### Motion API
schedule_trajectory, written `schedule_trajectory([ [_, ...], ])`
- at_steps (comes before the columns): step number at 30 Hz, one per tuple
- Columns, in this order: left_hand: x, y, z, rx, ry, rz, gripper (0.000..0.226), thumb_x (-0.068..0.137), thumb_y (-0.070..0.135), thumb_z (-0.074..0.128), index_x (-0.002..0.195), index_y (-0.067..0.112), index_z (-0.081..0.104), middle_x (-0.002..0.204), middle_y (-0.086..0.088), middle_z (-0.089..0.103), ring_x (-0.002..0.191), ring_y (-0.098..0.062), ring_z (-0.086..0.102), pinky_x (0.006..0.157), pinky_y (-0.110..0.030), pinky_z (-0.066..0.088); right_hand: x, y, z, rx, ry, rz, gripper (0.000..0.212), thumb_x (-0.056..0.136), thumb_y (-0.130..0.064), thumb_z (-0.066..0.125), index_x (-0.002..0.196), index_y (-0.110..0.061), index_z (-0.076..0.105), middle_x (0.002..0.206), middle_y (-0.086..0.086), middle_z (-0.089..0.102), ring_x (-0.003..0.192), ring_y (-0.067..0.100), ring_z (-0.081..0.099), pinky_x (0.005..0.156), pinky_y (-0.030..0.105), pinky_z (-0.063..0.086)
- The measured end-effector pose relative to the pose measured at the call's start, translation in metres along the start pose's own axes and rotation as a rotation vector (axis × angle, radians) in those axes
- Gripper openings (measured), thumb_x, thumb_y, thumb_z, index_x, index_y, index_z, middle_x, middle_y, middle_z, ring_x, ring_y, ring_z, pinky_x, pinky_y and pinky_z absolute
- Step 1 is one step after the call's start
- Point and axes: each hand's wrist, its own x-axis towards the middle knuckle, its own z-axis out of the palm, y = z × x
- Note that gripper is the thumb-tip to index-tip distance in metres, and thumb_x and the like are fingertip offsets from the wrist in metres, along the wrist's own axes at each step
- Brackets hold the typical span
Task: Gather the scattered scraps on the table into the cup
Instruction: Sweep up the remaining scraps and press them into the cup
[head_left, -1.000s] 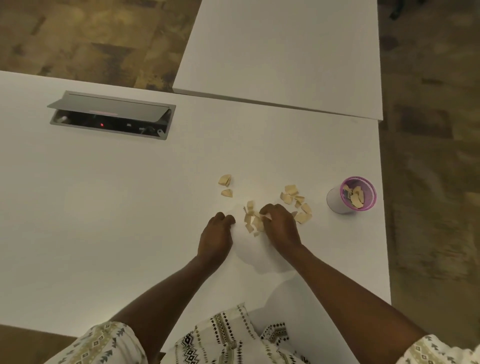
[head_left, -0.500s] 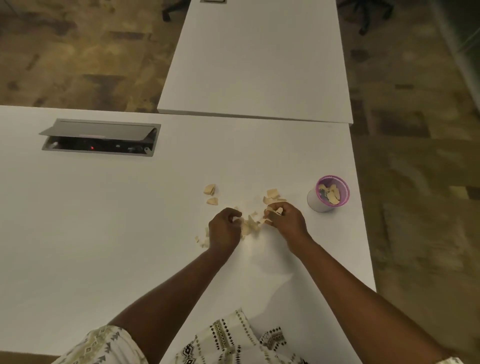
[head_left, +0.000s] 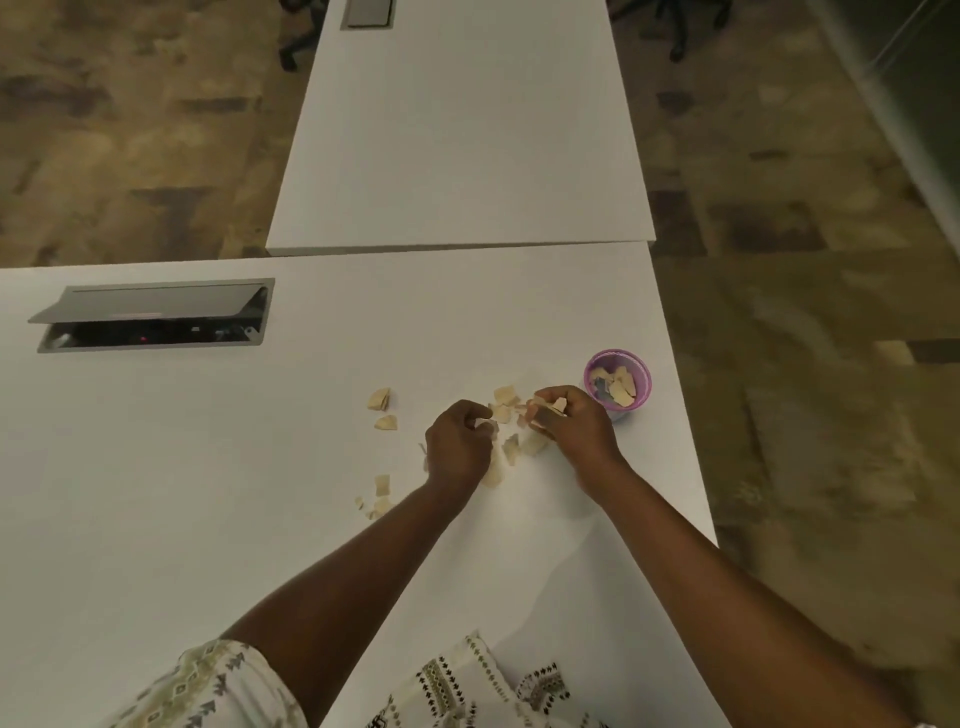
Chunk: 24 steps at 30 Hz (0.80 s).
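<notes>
The one camera rides on my head and looks forward and steeply down, so both forearms run up from the bottom edge, and my left hand (head_left: 457, 447) and right hand (head_left: 576, 431) meet just below mid-frame. It sits near enough to tell the scraps (head_left: 557, 404) pinched in my right hand. The wide lens also takes in the table (head_left: 208, 493) under my grip, a second table (head_left: 467, 130) beyond it, the cup (head_left: 618, 384) just right of my grip, and floor (head_left: 805, 312) on both sides.

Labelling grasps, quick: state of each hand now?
Left hand: fingers curled, contents cannot be told.
Right hand: holding scraps.
</notes>
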Motion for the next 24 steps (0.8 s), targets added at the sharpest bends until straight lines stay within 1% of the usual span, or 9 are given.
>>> schedule_trajectory([
  [3, 0.004, 0.021, 0.018, -0.006, -0.024, 0.033, 0.017, 0.085, 0.004, 0.063, 0.094, 0.015, 0.072, 0.077, 0.003, 0.060, 0.089, -0.027, 0.069, 0.085, -0.043, 0.058, 0.009, -0.010, -0.022, -0.016, 0.052, -0.026, 0.017, 0.089, -0.005, 0.068, 0.105, -0.011, 0.068, 0.095, 0.002, 0.072, 0.090, 0.019, 0.070, 0.077, 0.022, 0.057],
  [7, 0.007, 0.059, 0.050, -0.018, -0.092, 0.110, 0.017, 0.083, 0.007, 0.063, 0.094, 0.016, 0.071, 0.078, 0.002, 0.062, 0.088, -0.027, 0.069, 0.086, -0.045, 0.057, 0.025, -0.024, -0.059, -0.277, 0.198, -0.091, 0.014, 0.085, -0.019, 0.072, 0.097, -0.024, 0.068, 0.092, -0.010, 0.067, 0.085, 0.010, 0.063, 0.063, 0.013, 0.048],
  [9, 0.008, 0.078, 0.068, -0.031, -0.122, 0.144, 0.017, 0.082, 0.005, 0.062, 0.092, 0.016, 0.071, 0.075, 0.004, 0.060, 0.089, -0.027, 0.069, 0.085, -0.044, 0.058, 0.033, -0.029, -0.074, -0.340, 0.264, -0.109, 0.016, 0.080, -0.019, 0.073, 0.093, -0.025, 0.067, 0.092, -0.013, 0.066, 0.087, 0.012, 0.062, 0.068, 0.021, 0.052],
  [11, 0.011, 0.093, 0.086, -0.018, -0.137, 0.174, 0.018, 0.080, 0.003, 0.061, 0.090, 0.016, 0.071, 0.071, 0.009, 0.057, 0.080, -0.022, 0.066, 0.081, -0.039, 0.059, 0.040, -0.032, -0.084, -0.351, 0.285, -0.103, 0.018, 0.079, -0.015, 0.073, 0.092, -0.024, 0.066, 0.098, -0.006, 0.069, 0.091, 0.017, 0.065, 0.075, 0.031, 0.058],
  [13, 0.014, 0.102, 0.099, 0.006, -0.148, 0.179, 0.018, 0.079, 0.003, 0.060, 0.087, 0.016, 0.069, 0.069, 0.012, 0.057, 0.069, -0.013, 0.061, 0.071, -0.032, 0.057, 0.045, -0.035, -0.090, -0.363, 0.267, -0.088, 0.022, 0.078, -0.016, 0.076, 0.096, -0.023, 0.065, 0.102, -0.002, 0.069, 0.094, 0.021, 0.067, 0.080, 0.039, 0.060],
  [16, 0.015, 0.107, 0.110, 0.023, -0.186, 0.166, 0.014, 0.079, 0.006, 0.060, 0.084, 0.016, 0.068, 0.061, 0.014, 0.063, 0.056, -0.002, 0.062, 0.052, -0.013, 0.048, 0.049, -0.036, -0.097, -0.403, 0.219, -0.069, 0.035, 0.078, -0.019, 0.078, 0.109, -0.022, 0.063, 0.107, 0.003, 0.069, 0.097, 0.025, 0.068, 0.084, 0.043, 0.059],
  [17, 0.015, 0.108, 0.111, 0.035, -0.196, 0.165, 0.011, 0.080, 0.009, 0.061, 0.085, 0.015, 0.069, 0.063, 0.013, 0.065, 0.060, -0.003, 0.064, 0.056, -0.014, 0.049, 0.049, -0.037, -0.098, -0.404, 0.210, -0.074, 0.037, 0.079, -0.017, 0.076, 0.114, -0.021, 0.062, 0.109, 0.005, 0.070, 0.098, 0.026, 0.068, 0.085, 0.045, 0.059],
  [20, 0.014, 0.110, 0.112, 0.084, -0.214, 0.164, 0.018, 0.084, 0.016, 0.058, 0.097, 0.016, 0.071, 0.094, 0.000, 0.073, 0.093, -0.022, 0.067, 0.083, -0.032, 0.056, 0.048, -0.038, -0.100, -0.414, 0.235, -0.107, 0.038, 0.084, -0.011, 0.067, 0.120, -0.017, 0.061, 0.108, 0.006, 0.070, 0.097, 0.024, 0.068, 0.083, 0.042, 0.059],
  [24, 0.012, 0.107, 0.104, 0.080, -0.225, 0.189, 0.024, 0.087, 0.014, 0.053, 0.104, 0.016, 0.070, 0.106, -0.003, 0.073, 0.102, -0.024, 0.066, 0.092, -0.041, 0.055, 0.043, -0.039, -0.099, -0.512, 0.271, -0.167, 0.028, 0.086, -0.012, 0.062, 0.113, -0.017, 0.066, 0.107, 0.001, 0.070, 0.094, 0.018, 0.065, 0.071, 0.022, 0.050],
])
